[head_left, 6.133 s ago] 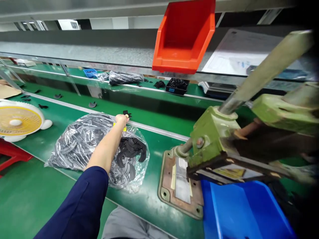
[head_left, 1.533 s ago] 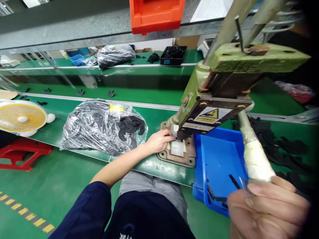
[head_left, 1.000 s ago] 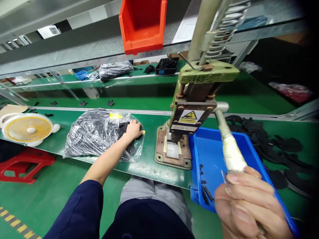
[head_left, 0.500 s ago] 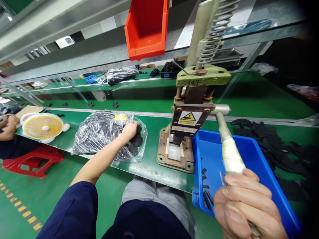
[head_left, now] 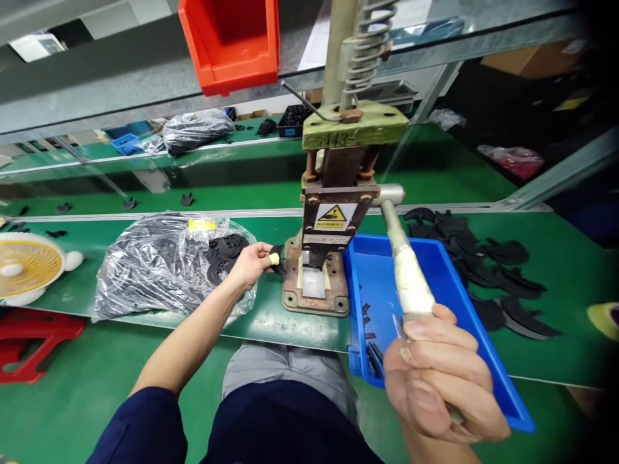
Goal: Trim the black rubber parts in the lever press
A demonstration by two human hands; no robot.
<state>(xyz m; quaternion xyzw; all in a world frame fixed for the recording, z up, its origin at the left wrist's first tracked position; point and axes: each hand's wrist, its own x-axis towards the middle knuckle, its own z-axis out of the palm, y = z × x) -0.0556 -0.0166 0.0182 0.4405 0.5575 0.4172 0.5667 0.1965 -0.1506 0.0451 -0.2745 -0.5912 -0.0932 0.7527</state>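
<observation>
My left hand (head_left: pixel 254 263) pinches a small dark curved part (head_left: pixel 277 259), just left of the base of a hand press (head_left: pixel 333 206). Yellow wrapping covers the tip of the thumb. Below the press head, a pale block (head_left: pixel 313 283) sits on the rusty base plate. My right hand (head_left: pixel 442 374) is wrapped around the press's lever (head_left: pixel 411 277), which slants down toward me. Behind my left hand lies a clear plastic bag (head_left: pixel 149 264) full of dark parts, its mouth facing the press.
A blue bin (head_left: pixel 435 258) with a few small black pieces stands right of the press. Black curved parts (head_left: pixel 464 245) lie in a heap beyond it. A red-orange bin (head_left: pixel 236 51) hangs overhead on the shelf. A yellow and white fan (head_left: pixel 29 264) is at left.
My left hand has come out of the bag with a dark part and moved right to the press base. My right hand stays on the lever. The view has shifted right.
</observation>
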